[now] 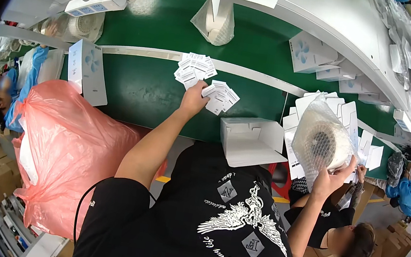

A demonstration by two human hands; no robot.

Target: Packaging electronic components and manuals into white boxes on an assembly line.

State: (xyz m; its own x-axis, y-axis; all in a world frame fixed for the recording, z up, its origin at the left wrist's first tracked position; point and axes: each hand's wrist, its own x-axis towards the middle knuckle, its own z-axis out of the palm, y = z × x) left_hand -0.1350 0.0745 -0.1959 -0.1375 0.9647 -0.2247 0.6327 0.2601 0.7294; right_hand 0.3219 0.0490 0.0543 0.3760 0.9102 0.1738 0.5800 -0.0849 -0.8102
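My left hand (195,98) reaches across the green bench, its fingers closed on a small white card (208,91). Around those fingers, printed white cards lie fanned in two groups: one pile (193,68) farther off, another pile (221,98) just to the right. My right hand (333,178) is raised at the right, wrapped round the underside of a bubble-wrapped white fan (324,144). Some of its fingers are hidden behind the wrap. Between my arms, near the bench's front edge, stands an open white carton (251,141) with its front flap folded down.
Left of me bulges a large pink plastic bag (75,146), beside a white fan box (87,72). Another wrapped item (215,23) stands on the far bench strip. White boxes (310,52) line the back right under a shelf. A co-worker (353,241) works close on my right.
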